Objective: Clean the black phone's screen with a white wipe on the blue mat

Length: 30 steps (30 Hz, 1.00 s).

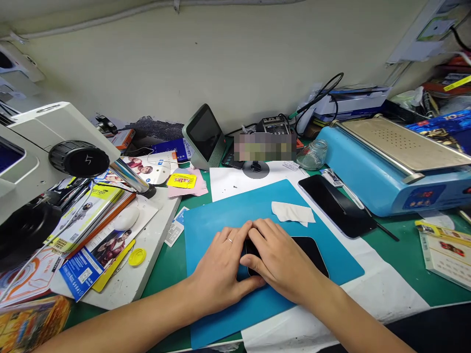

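Note:
A smartphone (pixel 311 250) with a dark screen lies flat on the blue mat (pixel 217 323), its left part covered by my hands. My left hand (pixel 225 262) is closed around the phone's left end, with a ring on one finger and the thumb along the near edge. Over the phone's left part, my right hand (pixel 277 262) bends its fingers to the far left corner, its thumb above the screen. The fingertips of both hands meet there, and their exact contact is partly hidden. A crumpled white wipe (pixel 292 213) rests on the mat just beyond my right hand.
A second phone (pixel 331 203) with a thin dark stick lies right of the mat, before a blue heating-plate machine (pixel 364 171). A glass jar (pixel 312 154) and a small display (pixel 205 135) stand behind. A microscope (pixel 66 142) and boxes crowd the left.

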### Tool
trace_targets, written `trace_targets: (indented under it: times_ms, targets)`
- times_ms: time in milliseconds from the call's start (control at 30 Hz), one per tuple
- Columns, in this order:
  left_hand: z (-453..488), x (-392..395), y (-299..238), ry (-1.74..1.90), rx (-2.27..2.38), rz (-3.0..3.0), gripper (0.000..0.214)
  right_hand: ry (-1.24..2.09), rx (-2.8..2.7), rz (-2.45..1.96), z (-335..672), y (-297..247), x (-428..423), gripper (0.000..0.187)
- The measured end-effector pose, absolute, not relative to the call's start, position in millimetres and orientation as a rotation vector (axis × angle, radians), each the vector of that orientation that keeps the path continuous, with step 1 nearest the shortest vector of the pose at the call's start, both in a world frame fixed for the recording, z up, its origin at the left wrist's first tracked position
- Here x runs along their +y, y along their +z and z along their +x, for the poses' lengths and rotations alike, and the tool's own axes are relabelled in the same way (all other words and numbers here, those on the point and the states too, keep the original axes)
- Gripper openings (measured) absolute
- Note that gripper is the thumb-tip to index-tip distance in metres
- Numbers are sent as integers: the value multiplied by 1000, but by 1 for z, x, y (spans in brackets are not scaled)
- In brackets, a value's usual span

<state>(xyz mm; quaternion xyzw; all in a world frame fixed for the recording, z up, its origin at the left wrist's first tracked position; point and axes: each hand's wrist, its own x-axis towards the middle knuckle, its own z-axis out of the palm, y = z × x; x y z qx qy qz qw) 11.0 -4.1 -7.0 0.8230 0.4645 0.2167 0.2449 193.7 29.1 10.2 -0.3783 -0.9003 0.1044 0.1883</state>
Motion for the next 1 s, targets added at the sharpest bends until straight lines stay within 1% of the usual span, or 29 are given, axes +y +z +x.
trace_targets:
  times_ms: [100,200,500,633,767,867,1000]
  targets:
    - [11,-4,-8,590,1274,2229,101,321,-2507,-1051,194,9,30,62]
    - [10,-3,-9,603,1272,2219,98,352,-2495,-1050,195,7,30,67]
    - [11,-4,-7,580,1264,2196,99,428,-2452,-1051,196,8,29,71]
    - [11,-4,-9,585,1274,2214,102,408,-2461,-1052,196,8,29,67]
    - [10,-5,-11,628,1259,2223,100,395,-2465,-1041,196,7,29,68]
    - [9,-5,-11,621,1239,2248,97,403,-2466,-1048,198,11,28,62]
    - [8,-4,-9,597,1240,2309,94,500,-2521,-1023,211,23,24,37]
